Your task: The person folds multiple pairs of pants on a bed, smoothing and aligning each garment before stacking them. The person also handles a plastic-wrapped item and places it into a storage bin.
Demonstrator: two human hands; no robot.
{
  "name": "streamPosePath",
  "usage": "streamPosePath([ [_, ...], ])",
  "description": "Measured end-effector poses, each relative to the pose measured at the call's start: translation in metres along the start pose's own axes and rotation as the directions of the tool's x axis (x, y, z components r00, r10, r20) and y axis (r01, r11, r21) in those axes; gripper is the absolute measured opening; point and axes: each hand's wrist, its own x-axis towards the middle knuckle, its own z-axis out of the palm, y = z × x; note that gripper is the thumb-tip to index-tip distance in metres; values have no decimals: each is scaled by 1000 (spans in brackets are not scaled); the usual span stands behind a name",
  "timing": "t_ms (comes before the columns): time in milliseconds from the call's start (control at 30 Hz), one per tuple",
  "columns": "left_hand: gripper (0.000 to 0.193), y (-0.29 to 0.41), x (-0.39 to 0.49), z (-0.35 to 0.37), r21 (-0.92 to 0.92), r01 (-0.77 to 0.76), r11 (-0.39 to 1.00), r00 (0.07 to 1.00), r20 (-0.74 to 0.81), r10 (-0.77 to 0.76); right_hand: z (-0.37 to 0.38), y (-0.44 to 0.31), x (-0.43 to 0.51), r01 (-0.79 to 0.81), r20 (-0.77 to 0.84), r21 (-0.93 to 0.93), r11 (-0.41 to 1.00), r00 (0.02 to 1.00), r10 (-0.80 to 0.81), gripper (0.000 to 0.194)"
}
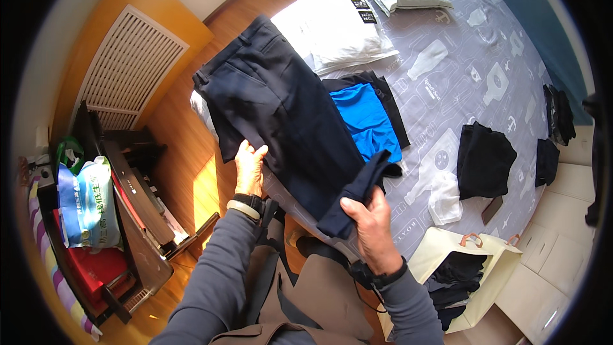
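A pair of dark navy trousers [282, 105] lies lengthwise before me, its belt-looped waistband toward the upper left. My left hand [250, 168] pinches the near edge of the cloth between thumb and fingers. At the other end, my right hand [373, 230] grips the folded-up leg end, thumb on top; part of the cloth stands up above the fingers. Just beyond the trousers lies a folded bright blue garment [366, 120], partly covered by them, on top of a black garment [393, 110].
A patterned grey bed sheet [431, 100] carries white plastic packages [345, 33], folded black clothes [484, 160], a white cloth [445, 199] and a phone [492, 210]. A cream fabric storage box [493, 292] holds dark clothes at lower right. Left stands a dark wooden cabinet [143, 249] with a plastic bag [91, 206].
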Motion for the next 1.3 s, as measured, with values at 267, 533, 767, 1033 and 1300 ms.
streamPosePath([
  [267, 80, 38, 49, 1, -120, -178, 977, 984, -4, 179, 89, 76, 114, -65, -111, -168, 984, 993, 46, 31],
  [533, 83, 74, 103, -31, -119, -131, 984, 990, 29, 135, 112, 116, 143, -155, -130, -200, 967, 983, 131, 36],
  [767, 72, 104, 122, -27, -146, -172, 974, 976, 109, 189, 120, 150, 167, -167, -209, -212, 963, 970, 122, 40],
  [1033, 66, 121, 164, -63, -257, 139, 956, 971, 227, -80, 123, 176, 180, -176, -316, -324, 930, 946, 69, 43],
  [1300, 69, 122, 225, -85, -209, -19, 978, 970, 235, 69, 154, 153, 168, -151, -342, -279, 948, 939, 49, 68],
])
